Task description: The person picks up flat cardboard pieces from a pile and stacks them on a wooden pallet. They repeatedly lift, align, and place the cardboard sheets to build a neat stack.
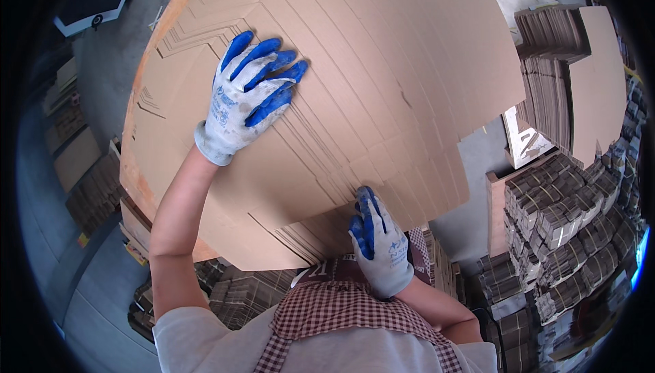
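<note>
Fanned brown cardboard sheets [353, 81] lie before me, overlapping in steps, with cut slots and notched edges. My left hand [250, 91], in a white knit glove with blue-coated fingers, rests on the stepped edges with its fingers spread. Down by the near edge of the sheets is my right hand [381, 245], gloved the same way. Its fingertips touch the board edges close to my checked apron [348, 306]. Whether the right fingers grip a sheet is hidden. Under the sheets on the left shows the rim of a wooden board [134, 168].
To the right, a stack of cut cardboard [547, 96] stands on a white-topped surface. Strapped bundles of cardboard pieces [558, 209] are piled below it. More cardboard stacks [87, 188] stand at left, and further bundles [250, 291] sit beneath the near edge.
</note>
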`<state>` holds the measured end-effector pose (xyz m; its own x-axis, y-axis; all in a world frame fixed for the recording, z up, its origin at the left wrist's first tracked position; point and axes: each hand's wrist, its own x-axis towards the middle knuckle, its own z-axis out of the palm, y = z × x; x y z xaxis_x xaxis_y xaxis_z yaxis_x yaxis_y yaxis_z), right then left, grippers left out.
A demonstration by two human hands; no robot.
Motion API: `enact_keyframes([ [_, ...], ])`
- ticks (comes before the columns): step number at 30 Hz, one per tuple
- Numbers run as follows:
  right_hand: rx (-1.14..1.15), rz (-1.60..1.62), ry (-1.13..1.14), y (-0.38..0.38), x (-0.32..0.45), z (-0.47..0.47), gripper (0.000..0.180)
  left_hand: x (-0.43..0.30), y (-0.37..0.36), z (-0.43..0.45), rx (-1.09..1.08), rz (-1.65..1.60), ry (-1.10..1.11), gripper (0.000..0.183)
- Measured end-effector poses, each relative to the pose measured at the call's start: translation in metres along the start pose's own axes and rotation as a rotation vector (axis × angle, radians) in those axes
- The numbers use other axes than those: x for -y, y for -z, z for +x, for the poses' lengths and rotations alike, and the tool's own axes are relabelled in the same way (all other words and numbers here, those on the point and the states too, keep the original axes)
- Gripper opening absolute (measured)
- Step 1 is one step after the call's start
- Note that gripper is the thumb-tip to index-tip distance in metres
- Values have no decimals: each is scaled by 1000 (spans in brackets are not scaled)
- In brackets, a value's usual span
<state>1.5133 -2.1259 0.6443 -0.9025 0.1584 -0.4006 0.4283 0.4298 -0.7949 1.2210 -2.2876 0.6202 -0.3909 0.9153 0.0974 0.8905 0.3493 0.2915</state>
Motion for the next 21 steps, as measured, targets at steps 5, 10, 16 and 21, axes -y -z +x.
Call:
enact_keyframes([
  [5,-88,498,-320,-6,-1,11,46,-1,0,0,-2,-7,19,38],
  [10,-51,696,-517,-4,-2,20,38,-3,4,2,4,-15,32,36],
  [16,-67,648,-439,-4,-6,20,33,-6,12,8,52,17,22,37],
  [21,-57,620,-410,-7,-10,19,32,-4,20,18,156,114,-19,40],
])
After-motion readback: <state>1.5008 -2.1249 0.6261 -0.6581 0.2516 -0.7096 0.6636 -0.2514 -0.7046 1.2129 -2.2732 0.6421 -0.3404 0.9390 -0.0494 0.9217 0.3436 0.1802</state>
